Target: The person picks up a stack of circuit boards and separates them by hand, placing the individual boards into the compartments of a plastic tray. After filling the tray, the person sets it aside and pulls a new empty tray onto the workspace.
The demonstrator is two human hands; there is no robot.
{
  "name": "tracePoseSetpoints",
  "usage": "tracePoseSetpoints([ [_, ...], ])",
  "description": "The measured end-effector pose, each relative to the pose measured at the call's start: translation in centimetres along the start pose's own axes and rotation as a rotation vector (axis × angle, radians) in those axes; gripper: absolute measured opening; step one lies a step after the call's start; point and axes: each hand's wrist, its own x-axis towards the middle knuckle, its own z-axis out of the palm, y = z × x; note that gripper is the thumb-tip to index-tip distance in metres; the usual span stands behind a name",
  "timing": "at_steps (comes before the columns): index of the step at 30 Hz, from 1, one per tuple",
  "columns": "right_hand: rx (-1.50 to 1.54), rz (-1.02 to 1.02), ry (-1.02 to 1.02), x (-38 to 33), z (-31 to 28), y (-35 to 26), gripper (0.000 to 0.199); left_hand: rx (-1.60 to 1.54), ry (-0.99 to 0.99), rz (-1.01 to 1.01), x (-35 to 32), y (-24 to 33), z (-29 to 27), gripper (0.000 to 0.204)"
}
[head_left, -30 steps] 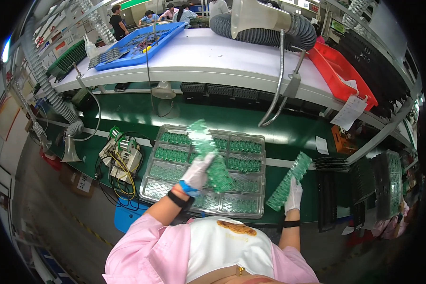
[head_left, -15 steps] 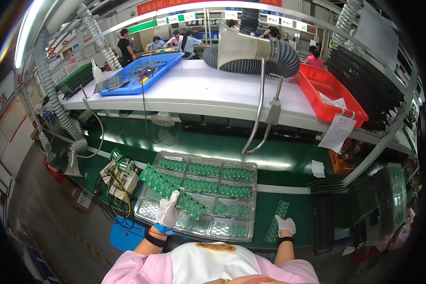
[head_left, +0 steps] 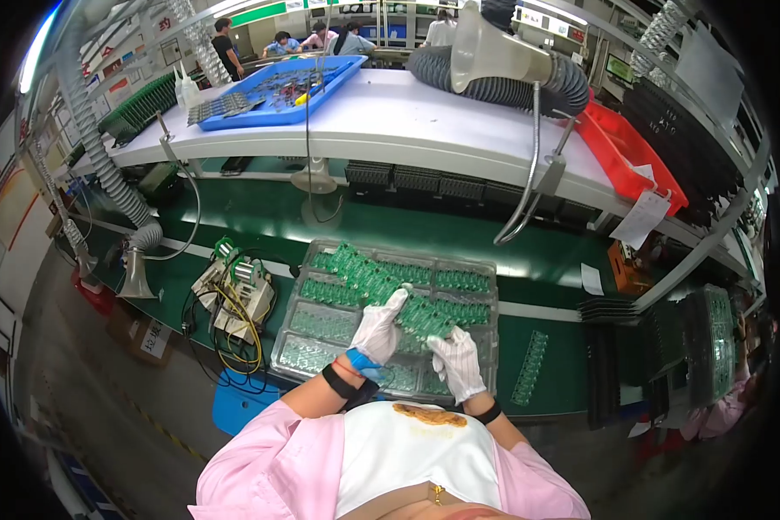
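Observation:
A clear compartment tray filled with several green circuit board strips lies before me on the green worktop. Slanting above it is a stack of green circuit boards, gripped by my gloved left hand with the thumb on top. At the lower right end of those boards, the fingers of my gloved right hand are closed on the edge. A single circuit board strip rests on the worktop to the right of the tray, apart from both hands.
Left of the tray stands a small machine with yellow and black cables. A white shelf spans the back, carrying a blue tray, a red bin and a fume hose. Black racks stand at right.
My right hand has left the strip at the right and come to the boards in my left hand. The left hand and its boards now sit further over the tray. The view has shifted.

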Motion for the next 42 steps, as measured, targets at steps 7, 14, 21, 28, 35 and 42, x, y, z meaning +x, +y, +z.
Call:
tracePoseSetpoints([
  [7, 0.083, -0.129, 0.302, 0.7, 0.5, 0.0, 0.019, 0.414, -0.511, -0.668, -0.5, 3.0, -2.2, 0.031],
  [14, -0.921, -0.772, 0.27, -0.8, 0.4, -0.1, 0.017, 1.438, -0.328, 0.947, -2.2, 8.1, 1.8, 0.032],
  [21, -0.869, -0.736, 0.117, -2.5, 2.5, -1.9, 0.019, 1.526, -0.547, 0.642, -3.1, 4.5, -2.6, 0.022],
  [28, -0.883, -0.83, -0.127, -2.0, 0.0, -0.1, 0.013, 1.22, -0.845, 0.744, -1.8, 3.2, -3.2, 0.006],
  [35, -0.108, 0.099, 0.242, 1.0, -4.8, 4.0, 0.011, 1.204, -0.581, 0.465, -1.8, 1.7, -5.7, 0.017],
  [42, -0.467, 0.414, 0.577, 5.7, -7.1, 12.9, 0.032, 0.919, -0.144, -0.079, -2.6, 0.2, -8.0, 0.04],
])
